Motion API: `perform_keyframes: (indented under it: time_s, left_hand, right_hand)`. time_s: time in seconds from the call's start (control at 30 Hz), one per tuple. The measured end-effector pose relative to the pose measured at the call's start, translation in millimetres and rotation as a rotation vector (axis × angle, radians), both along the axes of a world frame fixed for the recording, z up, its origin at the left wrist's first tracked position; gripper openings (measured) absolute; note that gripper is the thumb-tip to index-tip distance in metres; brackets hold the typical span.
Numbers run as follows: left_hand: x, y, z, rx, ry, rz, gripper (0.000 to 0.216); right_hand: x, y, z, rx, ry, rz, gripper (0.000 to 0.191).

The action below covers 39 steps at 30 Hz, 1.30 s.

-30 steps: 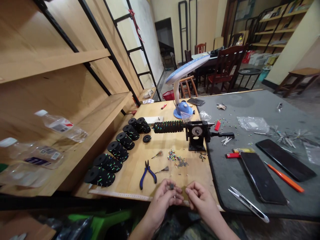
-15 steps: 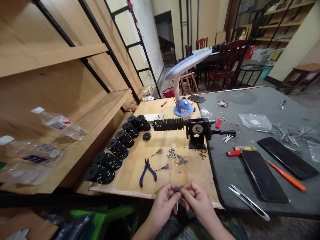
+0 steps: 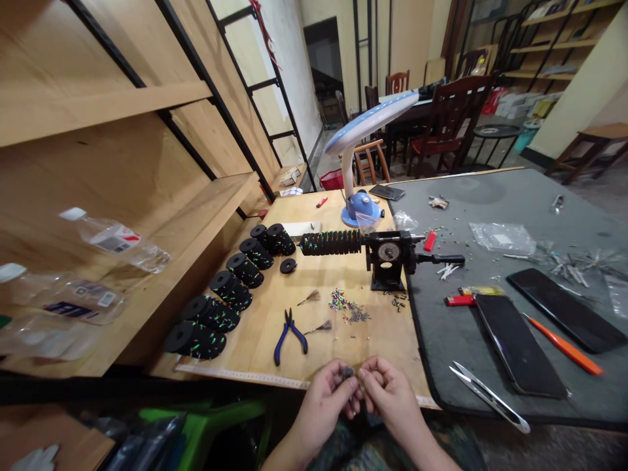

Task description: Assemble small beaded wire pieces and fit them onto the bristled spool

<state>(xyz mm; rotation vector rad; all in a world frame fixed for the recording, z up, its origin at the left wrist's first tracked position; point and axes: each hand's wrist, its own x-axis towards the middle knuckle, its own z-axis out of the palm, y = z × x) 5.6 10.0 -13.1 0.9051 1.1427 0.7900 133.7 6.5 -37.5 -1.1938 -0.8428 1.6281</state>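
Both hands meet at the near edge of the wooden board. My left hand (image 3: pixel 330 396) is closed, pinching a small dark grey piece (image 3: pixel 348 372) between thumb and fingers; its exact kind is too small to tell. My right hand (image 3: pixel 385 391) is closed beside it, its thumb and forefinger pinched together; what they hold, if anything, I cannot make out. Just beyond the hands lie a heap of coloured beads (image 3: pixel 340 300) and small grey pieces (image 3: pixel 360 316). Blue-handled pliers (image 3: pixel 290 337) lie spread to the left, near two small wispy tufts (image 3: pixel 324 326).
A black hand-cranked winder (image 3: pixel 387 255) carries a line-wound foam roll (image 3: pixel 331 242). Several black foam spools (image 3: pixel 196 339) line the left side. A blue-and-white lamp (image 3: pixel 360 207) stands behind. On the grey mat (image 3: pixel 446 353) lie snips (image 3: pixel 489 397), phones (image 3: pixel 520 347) and an orange tool (image 3: pixel 564 345).
The thin white stick that hung below my left fingers no longer shows. My hands stay close together, with slight finger movement.
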Motion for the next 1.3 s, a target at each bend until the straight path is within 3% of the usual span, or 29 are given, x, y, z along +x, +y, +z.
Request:
perform_keyframes:
  time_s: [0.4,1.3]
  left_hand:
    - [-4.3,4.4,-10.8,0.063,0.165,0.074,0.036]
    - [-5.1,2.1,-11.3,0.156,0.206,0.089,0.028]
  right_hand:
    - [-1.9,-5.4,-3.9,-0.044,-0.068,0.153,0.049]
    - [-5.2,-3.8,-12.5,-0.09,-0.101,0.197,0.045]
